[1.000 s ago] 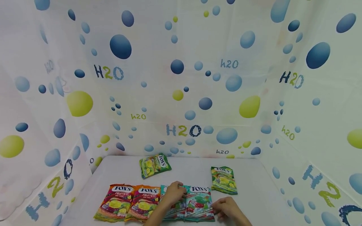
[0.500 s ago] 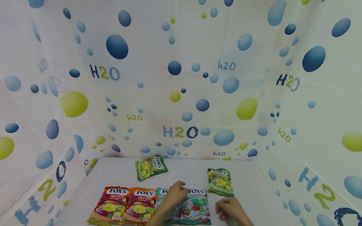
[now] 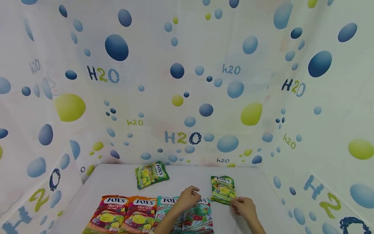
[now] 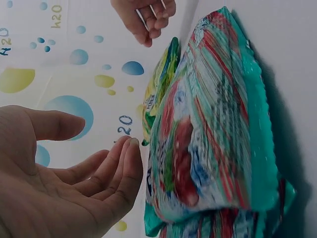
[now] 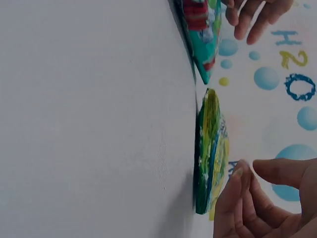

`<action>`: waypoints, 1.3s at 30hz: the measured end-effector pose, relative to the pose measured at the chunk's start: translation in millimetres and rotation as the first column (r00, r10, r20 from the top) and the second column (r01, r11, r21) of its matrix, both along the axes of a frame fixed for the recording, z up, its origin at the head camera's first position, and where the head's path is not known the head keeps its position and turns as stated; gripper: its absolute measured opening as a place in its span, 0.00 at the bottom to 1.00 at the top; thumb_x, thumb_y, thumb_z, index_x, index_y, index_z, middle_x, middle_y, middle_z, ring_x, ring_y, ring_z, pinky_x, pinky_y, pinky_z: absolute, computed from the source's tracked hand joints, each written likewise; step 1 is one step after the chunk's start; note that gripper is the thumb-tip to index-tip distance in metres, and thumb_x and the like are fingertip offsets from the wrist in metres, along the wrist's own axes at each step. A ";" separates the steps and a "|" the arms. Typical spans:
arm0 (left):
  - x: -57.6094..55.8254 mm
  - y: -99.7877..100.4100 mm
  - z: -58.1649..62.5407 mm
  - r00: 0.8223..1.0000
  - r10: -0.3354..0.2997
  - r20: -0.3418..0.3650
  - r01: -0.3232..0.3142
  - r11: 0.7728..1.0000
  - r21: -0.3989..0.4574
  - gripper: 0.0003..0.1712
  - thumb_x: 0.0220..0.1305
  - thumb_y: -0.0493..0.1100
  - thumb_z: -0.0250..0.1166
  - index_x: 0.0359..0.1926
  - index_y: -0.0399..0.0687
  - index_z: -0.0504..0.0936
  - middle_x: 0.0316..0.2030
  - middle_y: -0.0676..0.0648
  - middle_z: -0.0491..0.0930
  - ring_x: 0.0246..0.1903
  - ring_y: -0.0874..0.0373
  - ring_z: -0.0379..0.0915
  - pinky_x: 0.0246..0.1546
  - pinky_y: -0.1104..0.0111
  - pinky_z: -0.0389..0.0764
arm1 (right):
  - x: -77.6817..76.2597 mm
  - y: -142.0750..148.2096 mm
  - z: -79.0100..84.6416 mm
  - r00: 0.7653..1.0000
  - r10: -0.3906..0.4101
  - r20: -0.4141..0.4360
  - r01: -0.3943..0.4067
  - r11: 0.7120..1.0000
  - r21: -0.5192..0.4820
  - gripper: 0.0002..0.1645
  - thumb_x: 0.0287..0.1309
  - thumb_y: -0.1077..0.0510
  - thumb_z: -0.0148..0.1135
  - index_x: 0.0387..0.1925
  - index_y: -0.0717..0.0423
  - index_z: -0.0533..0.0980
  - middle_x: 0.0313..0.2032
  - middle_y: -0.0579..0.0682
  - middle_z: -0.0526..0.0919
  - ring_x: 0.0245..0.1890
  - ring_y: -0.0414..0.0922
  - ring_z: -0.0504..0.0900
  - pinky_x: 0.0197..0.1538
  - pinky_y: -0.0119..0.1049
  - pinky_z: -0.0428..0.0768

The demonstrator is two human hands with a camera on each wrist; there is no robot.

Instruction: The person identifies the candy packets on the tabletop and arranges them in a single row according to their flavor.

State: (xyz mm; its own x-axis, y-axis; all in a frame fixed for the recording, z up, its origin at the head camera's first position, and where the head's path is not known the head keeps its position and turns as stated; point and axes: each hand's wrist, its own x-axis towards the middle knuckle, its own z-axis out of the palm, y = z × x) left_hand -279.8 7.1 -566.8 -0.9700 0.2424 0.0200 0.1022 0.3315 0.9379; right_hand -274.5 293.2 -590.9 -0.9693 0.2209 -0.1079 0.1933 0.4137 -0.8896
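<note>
My left hand (image 3: pixel 188 199) hovers over two teal Fox's mint candy bags, the right one (image 3: pixel 199 218) and the left one (image 3: pixel 164 209), hiding part of both. In the left wrist view its thumb and bent fingers stand apart with nothing between them, beside the teal bag (image 4: pixel 208 129). My right hand (image 3: pixel 246 208) is at the lower right corner of a green Fox's candy bag (image 3: pixel 222 189). The right wrist view has that green bag (image 5: pixel 210 153) lying flat, with a small gap between thumb and fingers, which hold nothing. Contact with the bag is unclear.
Two red-orange Fox's fruit candy bags, an outer one (image 3: pixel 108 213) and an inner one (image 3: pixel 140 214), lie left of the teal bags in a row. Another green bag (image 3: pixel 152 175) lies tilted at the back of the white table (image 3: pixel 187 177). Bubble-printed sheets (image 3: pixel 157 91) surround the table.
My right hand has left the right teal bag's edge and moved up to the green bag. The left hand has lifted and shifted right over the teal bags. The head view has turned slightly.
</note>
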 end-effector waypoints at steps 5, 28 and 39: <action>-5.5 14.7 -3.4 1.000 -0.020 -0.022 0.019 1.000 -0.024 0.21 0.67 0.43 0.64 0.56 0.34 0.80 0.40 0.47 0.84 0.38 0.51 0.84 0.39 0.57 0.85 | -8.4 7.6 -4.5 0.996 -0.087 -0.007 0.088 0.992 0.092 0.18 0.63 0.55 0.68 0.44 0.68 0.84 0.34 0.55 0.88 0.32 0.47 0.86 0.34 0.40 0.86; -45.8 95.4 -36.0 0.996 0.084 -0.030 -0.088 0.977 -0.192 0.33 0.66 0.41 0.64 0.65 0.23 0.70 0.49 0.32 0.76 0.52 0.38 0.75 0.59 0.42 0.76 | -42.4 5.3 -10.1 0.965 -0.258 0.041 0.249 0.958 0.145 0.31 0.62 0.51 0.66 0.52 0.78 0.78 0.40 0.67 0.86 0.45 0.64 0.82 0.47 0.54 0.83; -50.5 97.5 -29.0 0.992 0.102 -0.068 -0.112 0.979 -0.171 0.25 0.64 0.42 0.66 0.50 0.19 0.77 0.40 0.35 0.74 0.37 0.46 0.70 0.40 0.51 0.80 | -52.3 1.3 -19.0 0.969 -0.247 0.022 0.236 0.945 0.227 0.23 0.57 0.50 0.67 0.42 0.68 0.87 0.42 0.66 0.88 0.48 0.67 0.83 0.49 0.60 0.80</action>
State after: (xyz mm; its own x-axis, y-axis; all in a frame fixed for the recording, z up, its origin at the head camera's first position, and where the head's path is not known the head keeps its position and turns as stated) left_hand -330.3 104.6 -595.7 -0.9888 0.1422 0.0442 0.1105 0.5012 0.8582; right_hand -326.9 294.5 -609.9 -0.8785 0.4716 -0.0758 0.3530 0.5342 -0.7682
